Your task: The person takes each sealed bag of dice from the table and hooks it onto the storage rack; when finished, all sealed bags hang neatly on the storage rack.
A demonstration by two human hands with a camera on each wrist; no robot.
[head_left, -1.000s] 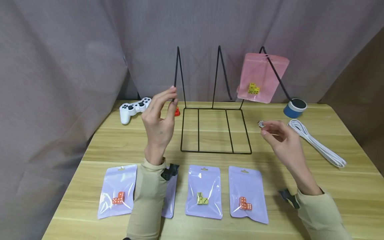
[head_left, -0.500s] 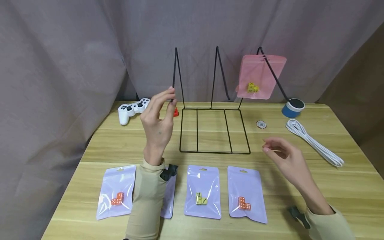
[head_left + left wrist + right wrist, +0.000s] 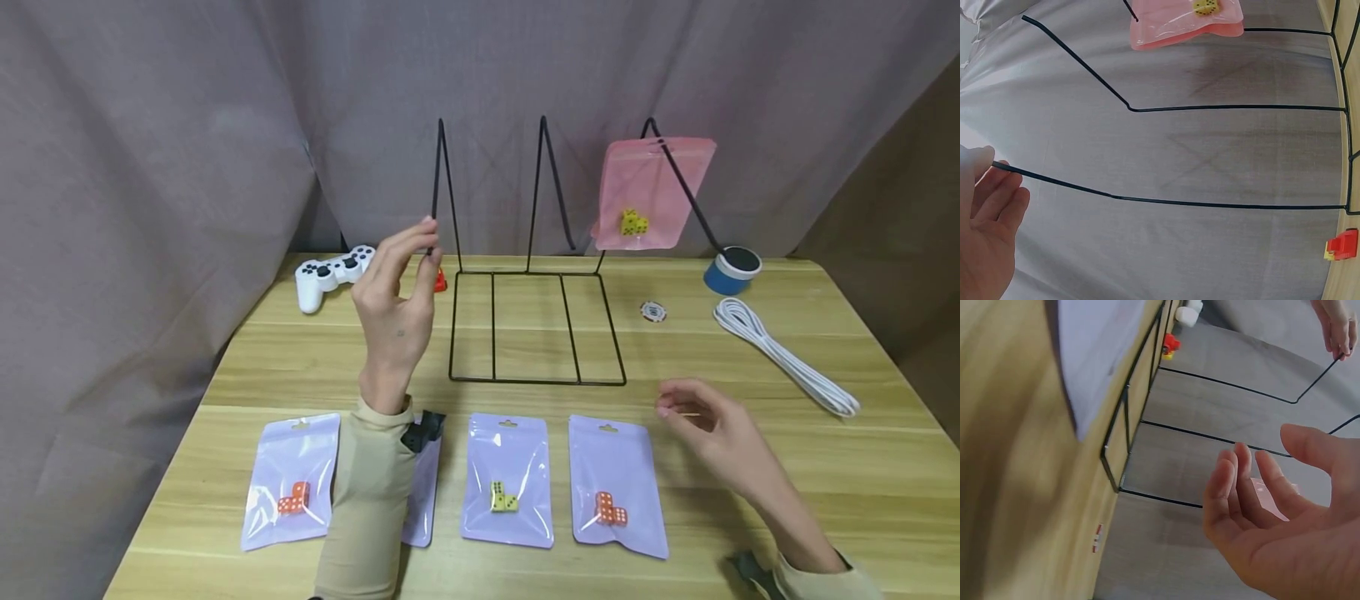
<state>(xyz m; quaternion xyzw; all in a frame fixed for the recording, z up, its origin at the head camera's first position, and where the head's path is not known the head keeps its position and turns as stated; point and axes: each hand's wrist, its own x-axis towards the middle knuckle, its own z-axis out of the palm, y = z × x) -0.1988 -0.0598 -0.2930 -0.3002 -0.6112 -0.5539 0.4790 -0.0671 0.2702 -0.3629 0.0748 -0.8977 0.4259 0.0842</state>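
My left hand [image 3: 397, 312] pinches the tip of the leftmost prong [image 3: 1054, 181] of a black wire rack [image 3: 537, 382], thumb against fingertips. The rack stands on the wooden table. From its right prong hangs a pink zip pouch [image 3: 660, 179] with yellow dice showing through. My right hand [image 3: 712, 429] hovers with loosely curled fingers and nothing in them, nearest the rightmost lilac pouch [image 3: 618, 467], which holds orange dice. A poker chip [image 3: 653, 312] lies flat on the table beyond that hand. In the right wrist view the right palm [image 3: 1297, 537] is turned up.
More lilac pouches with dice lie along the front: one at left [image 3: 288, 454], one in the middle [image 3: 507, 458], one half hidden [image 3: 427, 492] under the left sleeve. Around the rack are a white game controller [image 3: 333, 271], a red toy [image 3: 440, 281], a blue-white round container [image 3: 727, 279] and a coiled white cable [image 3: 787, 358].
My right hand has let go of the poker chip, leaving it on the table, and has drawn back toward me. The left hand keeps its pinch on the prong.
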